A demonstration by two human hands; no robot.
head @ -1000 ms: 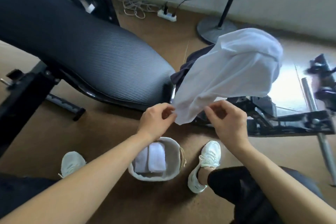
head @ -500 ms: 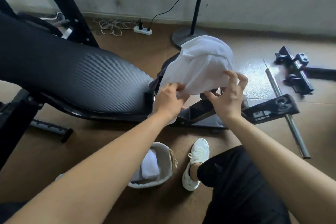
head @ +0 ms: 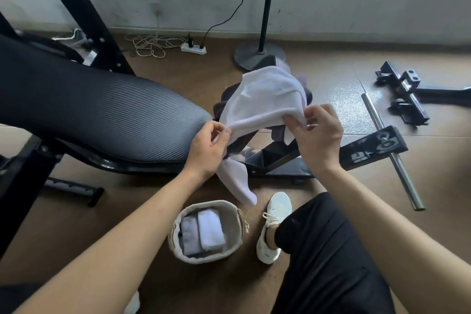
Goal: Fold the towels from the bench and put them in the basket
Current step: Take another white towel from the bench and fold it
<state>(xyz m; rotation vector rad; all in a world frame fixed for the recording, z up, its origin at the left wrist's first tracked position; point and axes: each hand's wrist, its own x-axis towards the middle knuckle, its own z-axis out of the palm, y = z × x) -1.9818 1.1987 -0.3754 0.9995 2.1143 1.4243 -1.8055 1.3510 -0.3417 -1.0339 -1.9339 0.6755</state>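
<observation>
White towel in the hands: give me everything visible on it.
The white towel looks like soft, thin cloth, unfolded and creased. It lies draped over a dark cloth at the end of the bench. The left hand pinches its near edge on one side, the right hand pinches it on the other, so the edge runs between them. One loose corner hangs below the left hand, ending near the basket but apart from it.
</observation>
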